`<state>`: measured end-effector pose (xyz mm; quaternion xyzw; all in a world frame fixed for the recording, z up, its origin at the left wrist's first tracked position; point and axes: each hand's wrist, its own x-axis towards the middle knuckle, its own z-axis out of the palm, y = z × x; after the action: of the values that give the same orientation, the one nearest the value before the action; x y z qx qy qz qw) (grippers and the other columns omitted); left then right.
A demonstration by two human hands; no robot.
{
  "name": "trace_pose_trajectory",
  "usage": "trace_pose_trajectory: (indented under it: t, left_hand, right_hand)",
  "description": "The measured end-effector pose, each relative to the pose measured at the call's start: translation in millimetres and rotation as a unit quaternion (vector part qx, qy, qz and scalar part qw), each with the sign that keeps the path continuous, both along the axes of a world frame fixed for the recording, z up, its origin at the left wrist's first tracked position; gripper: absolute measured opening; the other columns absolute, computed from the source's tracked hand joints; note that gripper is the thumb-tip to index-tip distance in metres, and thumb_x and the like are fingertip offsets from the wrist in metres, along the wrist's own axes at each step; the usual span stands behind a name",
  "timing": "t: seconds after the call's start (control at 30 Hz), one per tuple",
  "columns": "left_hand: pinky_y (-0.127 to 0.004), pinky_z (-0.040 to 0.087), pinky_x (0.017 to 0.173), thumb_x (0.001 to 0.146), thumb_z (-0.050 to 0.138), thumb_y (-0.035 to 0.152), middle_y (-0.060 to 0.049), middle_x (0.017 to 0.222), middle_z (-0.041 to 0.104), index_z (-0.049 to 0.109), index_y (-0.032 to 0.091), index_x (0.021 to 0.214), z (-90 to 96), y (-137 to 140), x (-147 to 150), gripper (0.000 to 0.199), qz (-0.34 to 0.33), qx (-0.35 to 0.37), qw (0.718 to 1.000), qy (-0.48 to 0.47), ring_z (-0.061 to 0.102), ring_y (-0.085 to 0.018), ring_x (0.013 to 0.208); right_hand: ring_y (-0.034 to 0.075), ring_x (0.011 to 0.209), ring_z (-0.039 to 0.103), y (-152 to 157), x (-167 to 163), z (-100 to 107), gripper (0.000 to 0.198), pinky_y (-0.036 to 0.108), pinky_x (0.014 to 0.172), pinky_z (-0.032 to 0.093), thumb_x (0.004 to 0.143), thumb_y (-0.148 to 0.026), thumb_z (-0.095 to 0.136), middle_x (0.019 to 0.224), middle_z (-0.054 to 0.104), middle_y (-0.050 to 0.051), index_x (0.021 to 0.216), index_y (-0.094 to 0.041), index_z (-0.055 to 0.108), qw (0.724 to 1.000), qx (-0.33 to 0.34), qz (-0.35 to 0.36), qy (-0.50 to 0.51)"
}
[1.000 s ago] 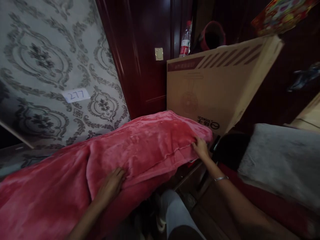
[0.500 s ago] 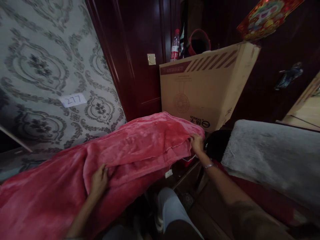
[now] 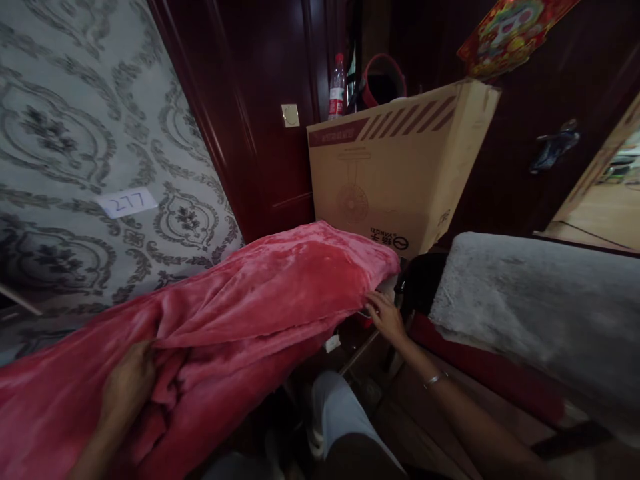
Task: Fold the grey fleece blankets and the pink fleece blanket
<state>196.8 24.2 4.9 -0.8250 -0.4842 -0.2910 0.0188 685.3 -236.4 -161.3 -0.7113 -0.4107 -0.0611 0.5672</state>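
A thick pink plush blanket (image 3: 280,280) is spread over a long surface, running from the lower left to the cardboard box. My left hand (image 3: 131,377) is closed on a fold of it, and a taut crease stretches from there to the right. At the blanket's right end, the fingers of my right hand (image 3: 387,320) pinch its front edge near the corner. A bracelet circles my right wrist. The blanket hides what lies beneath it.
A large cardboard box (image 3: 375,173) stands behind the blanket's right end, with a plastic bottle (image 3: 337,90) behind it. A seat with a grey plush cover (image 3: 530,300) is at the right. Patterned wallpaper (image 3: 65,133) and a dark red door (image 3: 245,100) rise behind.
My left hand has moved left and down, drawing the blanket's fold with it. My right hand has slid down and slightly left along the edge. The upper layer now lies flatter.
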Motion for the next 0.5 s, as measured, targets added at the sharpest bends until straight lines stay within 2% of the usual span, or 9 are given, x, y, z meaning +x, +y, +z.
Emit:
trace_pose_trajectory:
  t: [0.07,0.17,0.23,0.33,0.43,0.5]
  left_hand:
    - [-0.048,0.054,0.076,0.079,0.042,0.028,-0.01,0.089,0.066,0.059,0.026,0.084,-5.4,0.7,-0.7,0.018,0.011,-0.009,1.0,0.002,0.066,-0.035,0.089]
    - [-0.05,0.054,0.076,0.08,0.041,0.025,-0.015,0.093,0.065,0.062,0.023,0.087,-5.0,-5.8,7.8,0.022,0.019,0.004,0.997,0.079,0.066,-0.037,0.09]
    - [-0.052,0.053,0.079,0.083,0.041,0.023,-0.02,0.106,0.066,0.065,0.018,0.096,-3.2,-15.3,19.7,0.028,0.011,0.035,0.988,0.147,0.065,-0.039,0.098]
    - [-0.053,0.05,0.092,0.087,0.042,0.021,-0.021,0.13,0.062,0.066,0.014,0.115,-4.5,-30.2,40.5,0.038,-0.028,0.07,0.971,0.227,0.059,-0.039,0.117]
    - [-0.052,0.045,0.101,0.089,0.04,0.016,-0.02,0.136,0.06,0.066,0.014,0.123,-9.8,-36.4,56.0,0.043,-0.055,0.07,0.958,0.271,0.056,-0.035,0.124]
    - [-0.05,0.046,0.099,0.089,0.037,0.013,-0.019,0.132,0.063,0.07,0.015,0.117,-12.9,-34.7,61.0,0.043,-0.056,0.054,0.956,0.282,0.058,-0.033,0.119]
  right_hand:
    - [0.031,0.113,0.061,0.0,10.9,-4.0,0.032,0.052,0.106,0.044,0.082,-0.045,0.055,0.114,0.07,0.013,0.101,-0.023,0.069,0.994,0.029,-0.042,0.094]
    - [0.031,0.1,0.064,6.8,27.1,-8.2,0.04,0.052,0.093,0.051,0.079,-0.054,0.052,0.103,0.071,0.013,0.099,-0.022,0.065,0.983,0.042,-0.069,0.166]
    - [0.029,0.085,0.065,14.1,32.3,-11.5,0.044,0.046,0.077,0.055,0.078,-0.061,0.05,0.09,0.07,0.01,0.096,-0.023,0.062,0.975,0.048,-0.065,0.209]
    - [0.024,0.068,0.062,24.3,32.0,-14.8,0.05,0.037,0.06,0.053,0.073,-0.07,0.053,0.077,0.067,0.005,0.091,-0.024,0.059,0.962,0.064,-0.051,0.262]
    - [0.02,0.064,0.058,29.0,28.3,-12.9,0.057,0.033,0.059,0.049,0.06,-0.075,0.065,0.072,0.063,0.002,0.084,-0.024,0.058,0.953,0.085,-0.046,0.287]
    - [0.018,0.065,0.056,29.3,25.8,-9.2,0.059,0.031,0.06,0.047,0.051,-0.073,0.073,0.069,0.061,0.0,0.078,-0.023,0.058,0.949,0.099,-0.044,0.296]
